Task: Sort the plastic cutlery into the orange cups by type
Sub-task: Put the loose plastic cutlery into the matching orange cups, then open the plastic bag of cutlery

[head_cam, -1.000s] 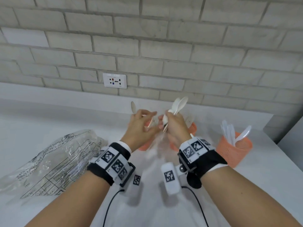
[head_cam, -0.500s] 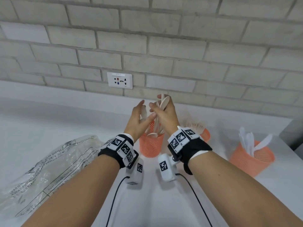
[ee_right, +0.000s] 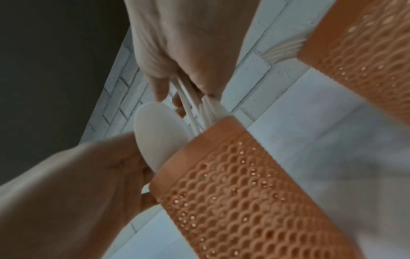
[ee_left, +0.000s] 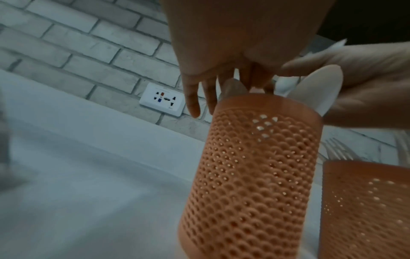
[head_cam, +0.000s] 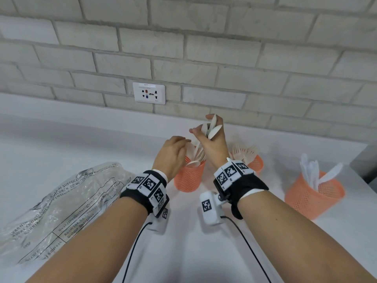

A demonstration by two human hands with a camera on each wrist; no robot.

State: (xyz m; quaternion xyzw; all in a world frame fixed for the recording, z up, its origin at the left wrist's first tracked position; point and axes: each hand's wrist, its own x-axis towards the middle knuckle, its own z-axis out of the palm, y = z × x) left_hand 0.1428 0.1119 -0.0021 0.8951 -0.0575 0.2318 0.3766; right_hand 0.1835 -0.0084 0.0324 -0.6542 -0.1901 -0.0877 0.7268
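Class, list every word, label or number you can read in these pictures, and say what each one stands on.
"SUFFOCATION", "CHILDREN": clear plastic bag.
"Room 104", "Guangzhou", "Address": the bag's printed box; the rest is too crumpled to read.
Wall socket: label too small to read.
Wrist bands: square code markers only, no words.

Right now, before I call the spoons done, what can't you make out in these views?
- Spoon count in the left cup: head view, both hands cover its mouth.
- Left hand fingertips: behind the cup rim in the left wrist view; whether they hold a spoon is unclear.
- Spoons in the right hand: number unclear, they overlap.
- Fork cup: half hidden by the right wrist.
- Bag contents: crumpled, cut off by the frame edge.
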